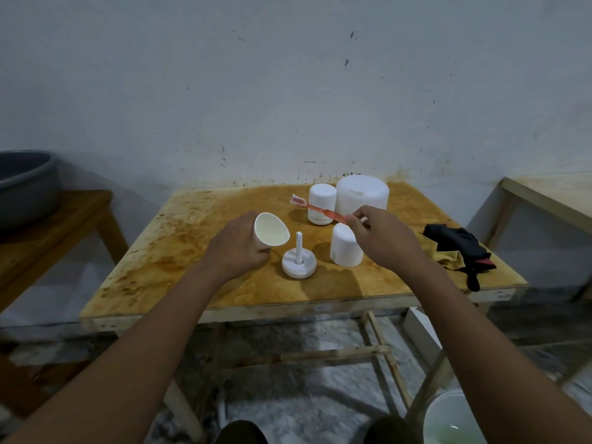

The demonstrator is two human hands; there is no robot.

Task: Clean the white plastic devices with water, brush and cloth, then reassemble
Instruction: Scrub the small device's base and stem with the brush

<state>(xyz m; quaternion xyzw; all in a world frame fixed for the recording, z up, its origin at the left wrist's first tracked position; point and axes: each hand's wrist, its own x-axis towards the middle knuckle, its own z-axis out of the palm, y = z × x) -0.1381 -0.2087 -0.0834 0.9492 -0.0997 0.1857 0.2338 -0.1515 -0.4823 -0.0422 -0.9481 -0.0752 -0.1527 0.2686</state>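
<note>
My left hand (237, 248) grips a white plastic cup-shaped shell (270, 230), its open mouth tilted toward me above the wooden table (179, 225). My right hand (381, 238) pinches the handle of an orange toothbrush (320, 210), bristles pointing left and raised over the table. A round white base with an upright stem (299, 262) stands between my hands. A small white dome (344, 249) sits just under my right hand. Two more white cylinders, a small one (321, 203) and a large one (362, 195), stand at the back.
A black cloth over a yellow cloth (458, 248) lies at the table's right edge. A grey basin (22, 187) sits on a bench to the left. A white bucket with water (448, 418) stands on the floor at lower right. Another wooden frame (544, 200) is on the right.
</note>
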